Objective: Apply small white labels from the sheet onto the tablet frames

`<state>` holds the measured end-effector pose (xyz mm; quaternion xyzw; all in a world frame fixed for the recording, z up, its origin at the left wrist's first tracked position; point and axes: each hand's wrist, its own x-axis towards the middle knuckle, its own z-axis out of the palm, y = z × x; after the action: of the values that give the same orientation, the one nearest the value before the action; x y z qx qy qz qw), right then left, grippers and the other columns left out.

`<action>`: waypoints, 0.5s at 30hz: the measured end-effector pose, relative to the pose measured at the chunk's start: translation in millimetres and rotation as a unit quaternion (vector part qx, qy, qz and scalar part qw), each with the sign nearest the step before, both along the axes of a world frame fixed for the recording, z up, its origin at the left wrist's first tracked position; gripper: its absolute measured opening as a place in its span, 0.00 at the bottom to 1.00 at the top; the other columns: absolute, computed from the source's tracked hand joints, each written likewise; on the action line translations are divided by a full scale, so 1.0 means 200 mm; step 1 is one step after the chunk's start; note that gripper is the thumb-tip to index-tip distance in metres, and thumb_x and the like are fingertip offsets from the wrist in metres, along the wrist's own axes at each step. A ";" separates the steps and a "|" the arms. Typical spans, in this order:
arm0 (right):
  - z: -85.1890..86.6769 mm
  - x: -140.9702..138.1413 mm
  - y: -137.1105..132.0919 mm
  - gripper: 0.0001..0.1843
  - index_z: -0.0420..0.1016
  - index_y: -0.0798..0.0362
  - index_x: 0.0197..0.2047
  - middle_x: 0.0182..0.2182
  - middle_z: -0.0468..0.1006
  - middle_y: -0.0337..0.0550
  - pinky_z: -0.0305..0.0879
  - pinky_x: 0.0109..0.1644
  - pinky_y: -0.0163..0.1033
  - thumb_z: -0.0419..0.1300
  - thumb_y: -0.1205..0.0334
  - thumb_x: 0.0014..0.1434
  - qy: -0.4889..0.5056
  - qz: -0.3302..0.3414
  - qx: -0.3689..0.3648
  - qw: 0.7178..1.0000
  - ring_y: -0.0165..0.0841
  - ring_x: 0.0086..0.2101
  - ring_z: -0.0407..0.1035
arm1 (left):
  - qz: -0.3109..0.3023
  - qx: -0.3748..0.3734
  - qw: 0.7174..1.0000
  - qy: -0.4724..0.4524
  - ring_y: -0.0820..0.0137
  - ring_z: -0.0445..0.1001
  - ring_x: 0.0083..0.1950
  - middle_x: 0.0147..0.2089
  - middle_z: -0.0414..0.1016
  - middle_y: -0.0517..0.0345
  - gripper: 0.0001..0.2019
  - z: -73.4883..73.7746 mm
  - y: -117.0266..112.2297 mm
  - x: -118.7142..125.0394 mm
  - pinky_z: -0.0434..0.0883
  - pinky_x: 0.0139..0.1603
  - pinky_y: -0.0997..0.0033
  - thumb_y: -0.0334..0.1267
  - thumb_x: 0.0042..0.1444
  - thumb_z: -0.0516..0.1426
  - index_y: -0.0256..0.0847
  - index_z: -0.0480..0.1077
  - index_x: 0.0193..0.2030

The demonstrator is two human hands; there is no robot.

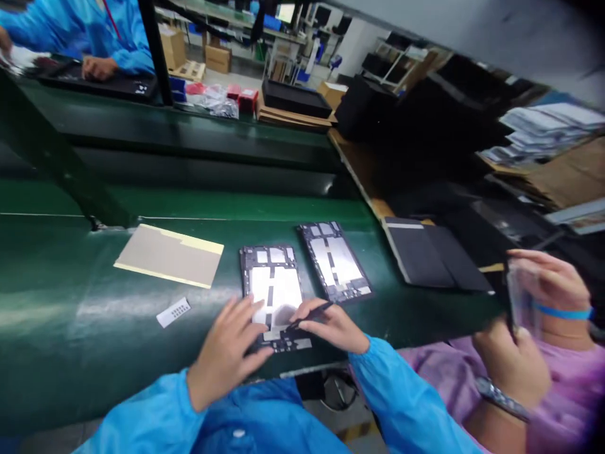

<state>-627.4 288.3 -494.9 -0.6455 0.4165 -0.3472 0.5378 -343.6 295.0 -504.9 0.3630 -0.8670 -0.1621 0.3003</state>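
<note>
Left hand (227, 353) lies flat with fingers spread on the near left corner of the near panel (274, 284), gripping nothing, just pressing it to the green belt (70, 302). Right hand (335, 328) is pinched shut around a thin dark tool (309, 313), whose tip points left and rests low on the panel's near part, close to the left fingertips. From where I stand, the work looks fine and local: I'd say the flat hand should bear down evenly so the panel cannot slide, and the tool is best held shallow and moved lightly, since the silvery patches look easy to scratch. Just left lies a small white strip (173, 312), and beyond it a beige sheet (169, 255). A second panel (336, 260) sits just beside the first, right and farther. At the right, a co-worker's hand (513, 366) holds something clear, blurred. Black pads (435, 255) lie farther right; across the belt, another person's hand (98, 67) rests on a dark tray.
</note>
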 end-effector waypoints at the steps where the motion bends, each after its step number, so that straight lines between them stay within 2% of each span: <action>1: -0.03 -0.02 0.05 0.06 0.76 0.53 0.41 0.38 0.82 0.47 0.74 0.48 0.42 0.66 0.60 0.64 0.000 0.000 0.001 1.000 0.36 0.41 0.78 | -0.022 0.005 1.000 -0.007 0.55 0.64 0.70 0.65 0.70 0.48 0.10 -0.02 0.07 -0.09 0.62 0.70 0.43 0.43 0.63 0.60 0.43 0.72 0.48; 4: -0.10 -0.04 0.14 0.06 0.76 0.53 0.41 0.38 0.82 0.47 0.74 0.48 0.41 0.65 0.61 0.64 -0.017 0.006 -0.002 1.000 0.35 0.41 0.78 | -0.035 -0.004 0.999 -0.023 0.52 0.62 0.71 0.68 0.67 0.42 0.11 -0.12 0.16 -0.26 0.65 0.68 0.44 0.41 0.59 0.63 0.39 0.70 0.44; 8: -0.13 -0.04 0.15 0.07 0.75 0.54 0.40 0.37 0.82 0.47 0.73 0.47 0.41 0.65 0.59 0.64 -0.019 0.022 -0.026 0.999 0.35 0.40 0.77 | 0.003 -0.029 0.999 -0.027 0.50 0.61 0.72 0.68 0.65 0.38 0.10 -0.23 0.15 -0.30 0.65 0.68 0.43 0.38 0.59 0.63 0.39 0.66 0.41; 15: -0.11 -0.04 0.13 0.07 0.77 0.52 0.40 0.37 0.83 0.48 0.74 0.48 0.43 0.64 0.57 0.65 0.017 0.039 -0.051 0.998 0.37 0.40 0.77 | 0.021 -0.001 1.000 -0.019 0.51 0.60 0.72 0.69 0.65 0.39 0.12 -0.23 0.14 -0.27 0.65 0.68 0.43 0.41 0.59 0.63 0.41 0.66 0.43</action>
<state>-635.3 314.5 -517.6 -0.6937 0.3814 -0.3360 0.5103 -397.3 322.5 -551.3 0.3842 -0.8648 -0.1475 0.2877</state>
